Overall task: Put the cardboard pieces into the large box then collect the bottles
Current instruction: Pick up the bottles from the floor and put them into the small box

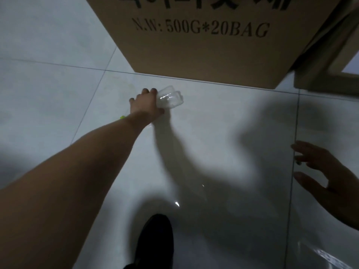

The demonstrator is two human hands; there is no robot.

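Observation:
My left hand (146,103) reaches far forward and grips a clear plastic bottle (171,99) that lies on its side on the pale tiled floor, just in front of the large cardboard box (204,45). The box stands at the top of the view, printed "N.W: 500G*20BAG". A small yellow-green bit (122,117) shows beside my left wrist. My right hand (328,175) hovers at the right edge, fingers spread and holding nothing. A clear plastic thing (326,257) glints at the bottom right corner; what it is I cannot tell.
A wooden frame or furniture leg (326,74) stands right of the box. My dark shoe (155,241) is at the bottom centre. The tiled floor (48,84) stretches away on the left.

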